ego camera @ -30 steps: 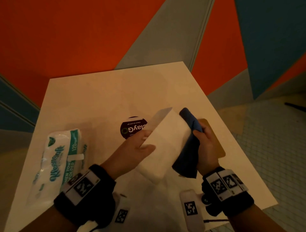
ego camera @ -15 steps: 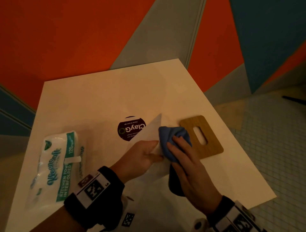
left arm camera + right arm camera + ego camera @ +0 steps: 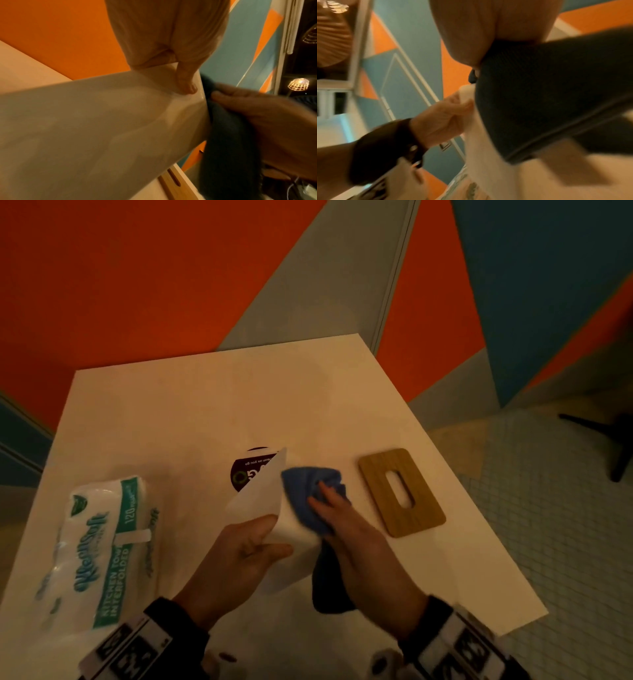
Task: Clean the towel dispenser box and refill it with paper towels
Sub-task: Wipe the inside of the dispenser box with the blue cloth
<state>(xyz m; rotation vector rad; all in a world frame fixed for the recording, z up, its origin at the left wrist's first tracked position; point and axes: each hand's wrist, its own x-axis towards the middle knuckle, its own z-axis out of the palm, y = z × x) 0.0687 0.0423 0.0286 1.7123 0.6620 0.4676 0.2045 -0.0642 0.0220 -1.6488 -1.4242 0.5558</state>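
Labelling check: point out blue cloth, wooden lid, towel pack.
blue cloth (image 3: pixel 310 487): head view, bunched top part.
wooden lid (image 3: pixel 383 474): head view, face left of slot.
towel pack (image 3: pixel 102 549): head view, printed wrapper.

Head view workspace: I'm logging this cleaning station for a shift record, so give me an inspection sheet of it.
Surface: white table, with a round dark sticker partly hidden by the box.
Job's things: white dispenser box held tilted above the table; blue cloth against its side; paper towel pack unopened at left; wooden slotted lid flat at right, off the box.
Clutter: nothing seen.
Hands: left hand grips the box; right hand presses the cloth on it.
Cables: nothing seen.
Surroundings: orange, grey and blue wall; tiled floor.
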